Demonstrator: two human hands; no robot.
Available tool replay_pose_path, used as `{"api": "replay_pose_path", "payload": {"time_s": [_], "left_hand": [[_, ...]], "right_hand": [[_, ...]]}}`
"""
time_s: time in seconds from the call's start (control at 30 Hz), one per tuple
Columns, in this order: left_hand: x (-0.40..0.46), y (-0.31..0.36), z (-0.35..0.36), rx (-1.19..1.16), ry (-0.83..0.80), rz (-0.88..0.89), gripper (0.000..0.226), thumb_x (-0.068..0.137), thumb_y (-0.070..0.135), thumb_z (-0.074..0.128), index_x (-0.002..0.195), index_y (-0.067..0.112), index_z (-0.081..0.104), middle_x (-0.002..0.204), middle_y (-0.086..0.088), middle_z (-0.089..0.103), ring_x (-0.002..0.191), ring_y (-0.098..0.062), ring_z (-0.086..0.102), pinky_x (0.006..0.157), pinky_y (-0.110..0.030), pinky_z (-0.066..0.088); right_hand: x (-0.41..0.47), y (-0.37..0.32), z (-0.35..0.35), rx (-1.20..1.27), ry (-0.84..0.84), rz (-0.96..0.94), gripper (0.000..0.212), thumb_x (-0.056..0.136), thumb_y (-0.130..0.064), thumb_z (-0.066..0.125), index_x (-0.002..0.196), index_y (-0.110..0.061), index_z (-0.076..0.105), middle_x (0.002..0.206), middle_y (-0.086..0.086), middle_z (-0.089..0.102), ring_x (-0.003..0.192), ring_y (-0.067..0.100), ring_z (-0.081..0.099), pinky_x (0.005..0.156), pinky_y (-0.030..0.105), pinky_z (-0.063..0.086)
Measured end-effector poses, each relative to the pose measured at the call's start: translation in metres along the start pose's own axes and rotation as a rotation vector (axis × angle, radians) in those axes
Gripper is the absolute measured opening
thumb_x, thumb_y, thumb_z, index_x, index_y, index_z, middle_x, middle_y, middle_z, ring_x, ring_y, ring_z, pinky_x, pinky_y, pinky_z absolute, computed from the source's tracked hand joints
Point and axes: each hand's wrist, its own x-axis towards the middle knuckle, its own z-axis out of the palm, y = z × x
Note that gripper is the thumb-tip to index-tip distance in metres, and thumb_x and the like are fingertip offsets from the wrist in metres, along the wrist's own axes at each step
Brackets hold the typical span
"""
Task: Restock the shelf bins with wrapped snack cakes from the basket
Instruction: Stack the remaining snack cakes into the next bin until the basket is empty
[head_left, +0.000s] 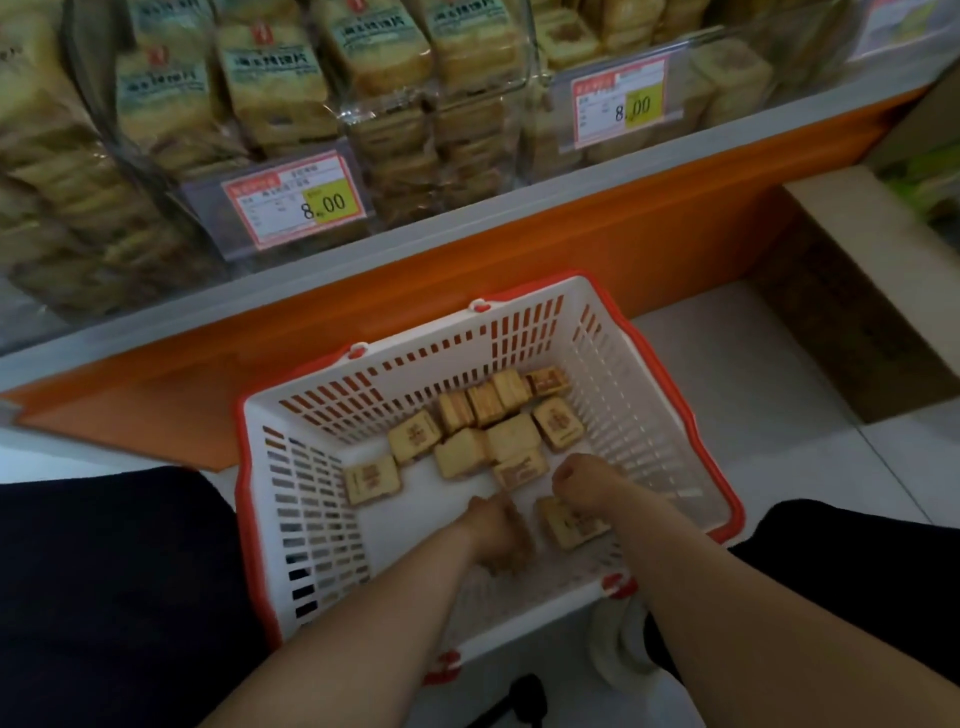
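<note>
In the basket (291, 457), white with a red rim, sitting on the pale floor tiles between the person's dark-clad knees: both hands are down inside, near the side closest to the person. Left hand (493, 530) has its fingers curled down onto something at the basket floor; motion blur there, cannot tell whether it actually grips a cake. Right hand (582, 483) is fisted, knuckles up, resting on or just over a wrapped snack cake (569, 525); grip on it not resolvable either. Loose cakes (498, 421) are clustered toward the basket's far right corner, some flat, some on edge, touching each other. One single cake (371, 480) lies apart, nearer the left wall.

Above, clear shelf bins (441, 130) are packed with wrapped cakes, stacked to the front panel. Two price tags read 8.00: one (293, 205) on the left bin front, one (618, 104) on the right. Orange shelf base (519, 254) runs under the bins, right behind the basket. Cardboard box (857, 291) stands on the floor to the right, apart from the basket.
</note>
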Motion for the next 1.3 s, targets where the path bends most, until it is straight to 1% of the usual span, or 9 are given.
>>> {"api": "replay_pose_path", "payload": {"time_s": [0.17, 0.37, 0.47, 0.67, 0.73, 0.87, 1.0, 1.13, 1.3], "left_hand": [[-0.017, -0.029, -0.044, -0.634, -0.060, -0.122, 0.044, 0.094, 0.005, 0.055, 0.130, 0.031, 0.050, 0.128, -0.009, 0.053, 0.099, -0.028, 0.059, 0.083, -0.040, 0.057], [-0.044, 0.014, -0.084, -0.897, 0.048, 0.143, 0.062, 0.091, -0.011, 0.048, 0.133, 0.034, 0.049, 0.125, -0.004, 0.060, 0.110, -0.027, 0.063, 0.087, -0.045, 0.057], [-0.061, 0.036, -0.091, -0.921, 0.035, 0.294, 0.066, 0.088, -0.016, 0.046, 0.132, 0.033, 0.048, 0.131, -0.006, 0.056, 0.115, -0.030, 0.060, 0.090, -0.046, 0.056], [-0.104, 0.068, -0.113, -0.762, 0.105, 0.514, 0.067, 0.083, -0.005, 0.067, 0.132, 0.038, 0.048, 0.137, -0.006, 0.053, 0.118, -0.021, 0.060, 0.087, -0.033, 0.056], [-0.121, 0.081, -0.118, -0.621, 0.257, 0.559, 0.061, 0.084, 0.015, 0.077, 0.124, 0.050, 0.046, 0.135, 0.008, 0.052, 0.111, -0.009, 0.062, 0.081, -0.026, 0.056], [-0.149, 0.107, -0.124, -0.515, 0.669, 0.542, 0.079, 0.078, 0.052, 0.074, 0.144, 0.034, 0.035, 0.143, 0.004, 0.043, 0.119, -0.015, 0.053, 0.095, -0.039, 0.053], [-0.183, 0.149, -0.143, -0.468, 0.871, 0.682, 0.081, 0.077, 0.063, 0.070, 0.145, 0.036, 0.035, 0.142, 0.008, 0.047, 0.124, -0.013, 0.051, 0.098, -0.045, 0.051], [-0.211, 0.209, -0.192, -0.199, 0.975, 0.848, 0.082, 0.079, 0.053, 0.074, 0.147, 0.038, 0.032, 0.136, 0.014, 0.045, 0.122, -0.008, 0.048, 0.093, -0.029, 0.049], [-0.212, 0.284, -0.249, 0.300, 1.102, 0.748, 0.111, 0.071, 0.058, 0.078, 0.155, 0.019, 0.017, 0.151, 0.005, 0.019, 0.135, -0.024, 0.035, 0.101, -0.033, 0.036]], "right_hand": [[0.004, -0.007, -0.002, 0.120, 0.010, -0.025, 0.028, 0.095, -0.012, 0.050, 0.118, -0.006, 0.064, 0.096, 0.008, 0.058, 0.084, 0.021, 0.054, 0.074, 0.031, 0.047], [-0.022, -0.025, -0.023, 0.565, -0.104, -0.028, 0.034, 0.092, -0.046, 0.062, 0.107, -0.016, 0.057, 0.109, 0.006, 0.068, 0.087, 0.019, 0.068, 0.068, 0.030, 0.053], [-0.041, -0.042, -0.043, 0.722, -0.221, -0.179, 0.027, 0.089, -0.035, 0.070, 0.109, -0.017, 0.065, 0.099, 0.003, 0.074, 0.090, 0.019, 0.071, 0.067, 0.030, 0.055], [-0.091, -0.080, -0.119, 0.572, -0.288, -0.311, 0.023, 0.090, -0.013, 0.065, 0.113, -0.009, 0.064, 0.106, 0.010, 0.072, 0.095, 0.020, 0.070, 0.072, 0.029, 0.058], [-0.111, -0.089, -0.144, 0.500, -0.265, -0.352, 0.023, 0.093, -0.013, 0.062, 0.115, -0.006, 0.063, 0.113, 0.013, 0.069, 0.097, 0.021, 0.069, 0.077, 0.029, 0.058], [-0.149, -0.109, -0.191, 0.698, -0.234, -0.486, 0.035, 0.094, -0.006, 0.054, 0.129, -0.007, 0.052, 0.125, 0.017, 0.062, 0.111, 0.028, 0.064, 0.093, 0.037, 0.055], [-0.175, -0.129, -0.227, 0.888, -0.196, -0.724, 0.047, 0.089, 0.009, 0.049, 0.128, -0.017, 0.052, 0.122, 0.015, 0.060, 0.101, 0.025, 0.068, 0.075, 0.034, 0.059], [-0.181, -0.146, -0.260, 1.009, -0.033, -0.854, 0.037, 0.086, 0.010, 0.054, 0.115, -0.013, 0.050, 0.110, 0.014, 0.065, 0.091, 0.023, 0.071, 0.069, 0.033, 0.059], [-0.170, -0.158, -0.295, 0.933, 0.144, -0.821, 0.023, 0.086, 0.004, 0.063, 0.098, -0.010, 0.050, 0.082, 0.011, 0.059, 0.067, 0.017, 0.060, 0.063, 0.027, 0.049]]}}
